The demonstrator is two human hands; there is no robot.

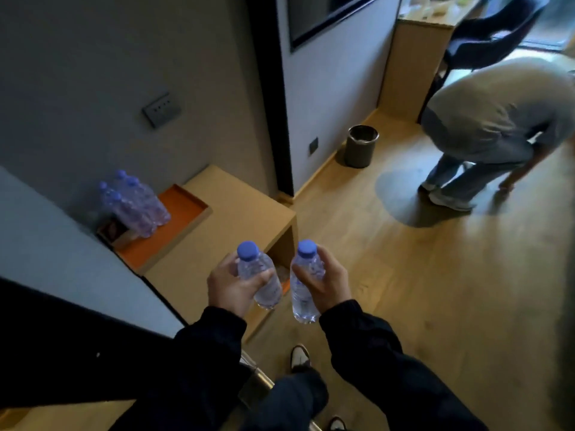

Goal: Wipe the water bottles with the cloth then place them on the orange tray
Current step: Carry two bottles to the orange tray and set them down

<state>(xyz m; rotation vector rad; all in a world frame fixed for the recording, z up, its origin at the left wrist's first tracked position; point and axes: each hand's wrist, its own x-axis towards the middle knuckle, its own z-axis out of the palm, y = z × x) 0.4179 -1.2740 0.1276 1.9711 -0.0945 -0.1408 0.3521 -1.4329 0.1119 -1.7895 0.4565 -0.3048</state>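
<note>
My left hand grips a clear water bottle with a blue cap, tilted a little to the left. My right hand holds a second clear bottle with a blue cap, nearly upright. Both bottles hang in the air above the front corner of a low wooden cabinet. The orange tray lies on that cabinet to the upper left, with several blue-capped bottles standing at its far end. No cloth is visible.
A small brown box sits at the tray's left corner. A dark waste bin stands by the wall. Another person bends over on the wooden floor at the right. My shoes show below.
</note>
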